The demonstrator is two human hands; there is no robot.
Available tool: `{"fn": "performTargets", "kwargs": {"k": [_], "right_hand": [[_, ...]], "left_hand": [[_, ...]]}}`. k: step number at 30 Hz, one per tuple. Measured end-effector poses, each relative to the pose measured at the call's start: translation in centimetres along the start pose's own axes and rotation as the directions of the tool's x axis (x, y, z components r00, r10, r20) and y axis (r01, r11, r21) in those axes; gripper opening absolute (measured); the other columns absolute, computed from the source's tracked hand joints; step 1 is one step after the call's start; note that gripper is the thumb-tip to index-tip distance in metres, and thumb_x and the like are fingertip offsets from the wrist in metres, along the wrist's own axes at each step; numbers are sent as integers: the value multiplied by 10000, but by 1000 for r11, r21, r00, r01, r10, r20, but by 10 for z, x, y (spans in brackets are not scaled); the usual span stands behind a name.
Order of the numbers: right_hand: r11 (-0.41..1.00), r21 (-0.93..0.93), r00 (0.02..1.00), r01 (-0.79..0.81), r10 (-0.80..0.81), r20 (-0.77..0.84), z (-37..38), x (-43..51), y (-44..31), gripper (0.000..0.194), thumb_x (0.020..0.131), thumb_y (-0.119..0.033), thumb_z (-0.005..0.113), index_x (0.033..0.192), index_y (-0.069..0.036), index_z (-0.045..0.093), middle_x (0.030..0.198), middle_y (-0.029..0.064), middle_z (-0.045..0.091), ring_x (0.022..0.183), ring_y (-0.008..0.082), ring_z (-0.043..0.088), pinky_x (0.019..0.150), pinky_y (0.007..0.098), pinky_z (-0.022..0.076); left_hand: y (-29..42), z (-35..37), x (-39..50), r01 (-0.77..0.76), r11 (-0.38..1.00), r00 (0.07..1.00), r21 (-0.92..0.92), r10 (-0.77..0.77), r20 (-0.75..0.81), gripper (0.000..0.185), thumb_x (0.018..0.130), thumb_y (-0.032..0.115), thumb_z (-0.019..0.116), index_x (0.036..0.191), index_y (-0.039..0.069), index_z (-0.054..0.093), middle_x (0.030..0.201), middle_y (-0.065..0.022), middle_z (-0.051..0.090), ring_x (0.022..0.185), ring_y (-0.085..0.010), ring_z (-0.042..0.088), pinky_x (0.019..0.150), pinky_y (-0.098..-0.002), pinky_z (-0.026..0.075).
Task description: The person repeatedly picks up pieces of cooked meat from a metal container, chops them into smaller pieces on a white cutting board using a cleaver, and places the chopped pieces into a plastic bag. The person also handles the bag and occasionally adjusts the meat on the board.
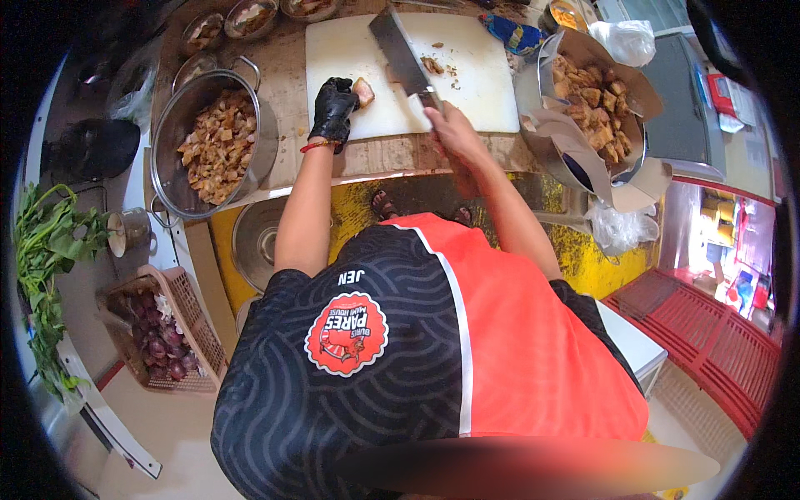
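Observation:
My left hand (334, 111), in a black glove, rests at the left edge of a white cutting board (487, 103), its fingertips against a piece of cooked meat (363, 92). Whether the fingers grip the piece cannot be told. Bare and slightly blurred, my right hand (455, 130) is closed around the handle of a cleaver (405, 59). The broad blade is over the middle of the board, pointing away from me. Small meat scraps (432, 65) lie right of the blade.
A metal pot (265, 140) of chopped meat stands at left, with several small bowls (251, 17) behind it. At right, a paper-lined container (650, 103) holds larger browned chunks. A blue packet (514, 34) touches the board's far right corner. A basket (203, 331) of red onions sits lower left.

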State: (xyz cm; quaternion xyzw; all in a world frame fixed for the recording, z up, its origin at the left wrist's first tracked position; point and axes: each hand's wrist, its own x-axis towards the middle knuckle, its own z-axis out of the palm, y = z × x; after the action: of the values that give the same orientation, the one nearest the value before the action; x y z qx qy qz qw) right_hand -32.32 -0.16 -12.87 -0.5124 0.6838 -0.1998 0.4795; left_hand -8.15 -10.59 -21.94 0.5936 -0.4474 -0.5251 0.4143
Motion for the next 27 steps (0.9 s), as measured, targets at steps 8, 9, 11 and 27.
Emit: {"fn": "performTargets", "kwargs": {"k": [8, 9, 11, 27], "right_hand": [[966, -259, 969, -7, -58, -241, -11, -56, 21, 398, 978, -372, 502, 1058, 17, 481, 812, 305, 629, 773, 475, 630, 688, 531, 477], [980, -198, 972, -39, -9, -234, -6, -57, 27, 395, 977, -366, 501, 1060, 20, 494, 881, 355, 611, 902, 531, 583, 769, 566, 447], [991, -126, 979, -35, 8, -204, 3, -57, 35, 398, 975, -367, 505, 1057, 23, 501, 887, 353, 613, 900, 525, 589, 767, 559, 451], [923, -380, 970, 64, -146, -193, 4, -66, 15, 337, 982, -292, 490, 1010, 35, 414, 793, 350, 602, 799, 541, 582, 705, 600, 435]], "left_hand": [[45, 23, 14, -720, 385, 641, 577, 688, 340, 451, 679, 7, 588, 1101, 135, 682, 1117, -124, 657, 1091, -314, 577, 974, -405, 440], [52, 32, 20, -755, 374, 624, 538, 663, 415, 441, 702, 38, 609, 1122, 152, 679, 1135, -112, 657, 1108, -309, 572, 973, -405, 443], [62, 47, 30, -701, 415, 713, 580, 425, 558, 393, 773, 232, 684, 1165, 199, 676, 1128, -86, 676, 1093, -299, 597, 944, -411, 471], [44, -41, 12, -470, 694, 825, 546, 565, -7, 270, 741, 83, 685, 1010, 108, 708, 1012, -119, 689, 937, -288, 663, 844, -374, 522]]}}
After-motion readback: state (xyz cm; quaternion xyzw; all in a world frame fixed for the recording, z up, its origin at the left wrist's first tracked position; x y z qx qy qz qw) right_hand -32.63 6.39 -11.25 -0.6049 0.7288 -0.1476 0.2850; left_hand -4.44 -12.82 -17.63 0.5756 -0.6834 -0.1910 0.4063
